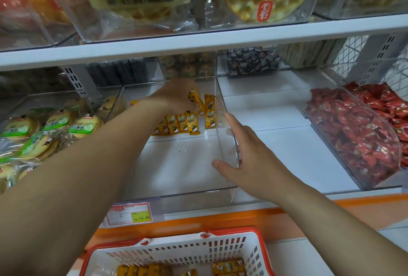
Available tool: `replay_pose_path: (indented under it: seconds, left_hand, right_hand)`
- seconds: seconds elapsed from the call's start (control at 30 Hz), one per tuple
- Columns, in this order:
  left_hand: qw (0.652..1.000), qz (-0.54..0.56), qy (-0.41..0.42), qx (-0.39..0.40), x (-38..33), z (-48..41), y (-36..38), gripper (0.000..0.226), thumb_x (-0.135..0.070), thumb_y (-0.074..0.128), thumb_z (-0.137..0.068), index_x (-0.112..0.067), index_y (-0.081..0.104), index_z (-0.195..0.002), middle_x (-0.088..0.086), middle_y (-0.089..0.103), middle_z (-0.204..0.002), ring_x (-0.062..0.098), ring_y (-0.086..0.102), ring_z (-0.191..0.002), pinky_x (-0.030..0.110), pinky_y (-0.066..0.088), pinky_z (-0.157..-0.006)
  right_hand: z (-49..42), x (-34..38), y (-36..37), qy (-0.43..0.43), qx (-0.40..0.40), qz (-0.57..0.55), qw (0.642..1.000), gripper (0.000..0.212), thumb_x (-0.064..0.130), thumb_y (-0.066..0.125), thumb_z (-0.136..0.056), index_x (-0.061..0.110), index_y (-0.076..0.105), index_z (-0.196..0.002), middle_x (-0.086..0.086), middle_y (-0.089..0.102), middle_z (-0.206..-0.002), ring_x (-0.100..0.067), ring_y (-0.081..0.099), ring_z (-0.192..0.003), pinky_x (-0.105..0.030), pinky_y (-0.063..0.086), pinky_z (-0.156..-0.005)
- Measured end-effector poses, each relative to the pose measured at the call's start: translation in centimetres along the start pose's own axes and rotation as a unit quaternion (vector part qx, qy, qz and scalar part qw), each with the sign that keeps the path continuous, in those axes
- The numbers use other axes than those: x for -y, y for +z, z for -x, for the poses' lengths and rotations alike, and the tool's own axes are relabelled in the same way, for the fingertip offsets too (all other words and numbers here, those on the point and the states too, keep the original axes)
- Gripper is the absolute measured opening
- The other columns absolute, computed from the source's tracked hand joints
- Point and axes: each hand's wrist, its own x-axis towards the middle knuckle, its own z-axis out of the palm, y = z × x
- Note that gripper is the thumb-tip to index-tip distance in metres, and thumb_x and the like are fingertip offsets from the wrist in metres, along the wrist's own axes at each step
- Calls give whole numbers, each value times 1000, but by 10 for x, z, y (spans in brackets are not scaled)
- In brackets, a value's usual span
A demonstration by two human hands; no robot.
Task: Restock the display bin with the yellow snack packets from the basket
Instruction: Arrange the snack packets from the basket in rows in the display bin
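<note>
A clear display bin (223, 188) sits on the middle shelf. Several yellow snack packets (183, 124) stand in a row at its back. My left hand (174, 97) reaches deep into the bin and grips a yellow packet (194, 97) above that row. My right hand (249, 154) rests with straight fingers against the bin's right wall, thumb inside the bin. Below, a white basket with a red rim (260, 251) holds more yellow packets (228, 267).
Bagged round biscuits (50, 130) fill the bin on the left. A clear bin of red packets (357, 134) stands on the right. Bare white shelf (276, 108) lies between. An upper shelf board (198, 42) hangs overhead. A price tag (130, 214) clips to the shelf front.
</note>
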Motion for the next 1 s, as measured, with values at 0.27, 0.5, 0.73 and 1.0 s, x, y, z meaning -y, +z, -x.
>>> replay_pose_path:
  seconds: [0.27,0.5,0.73,1.0]
  left_hand:
    - [994,-11,-28,-108,-2,-6,37,50,-19,78,-86,-21,47,-125,0,54,-99,19,58,-80,34,49,-66]
    - [967,-135,61,-208,11,0,56,45,-23,80,-85,-15,57,-122,10,54,-126,31,56,-103,42,51,-79]
    - [951,-263,124,-107,29,6,52,92,-56,90,-61,-17,50,-134,7,53,-133,30,50,-116,43,49,-91]
    - [916,-354,118,-149,27,3,59,80,-40,87,-70,-17,48,-136,14,51,-129,37,50,-111,46,46,-90]
  right_hand:
    - [-1,0,1,-4,2,-10,1000,99,55,67,-84,56,-8,-149,11,39,-139,-4,53,-106,-24,50,-83]
    - [1,0,3,-11,-13,12,1000,97,56,63,-86,55,-12,-149,11,36,-146,-12,55,-113,-31,54,-84]
    - [0,-1,6,-11,-8,8,1000,98,56,65,-86,59,-14,-145,10,36,-147,-6,49,-103,-22,51,-78]
    - [1,-1,8,-9,-16,6,1000,98,52,65,-87,56,-13,-147,9,35,-150,-15,55,-117,-28,52,-85]
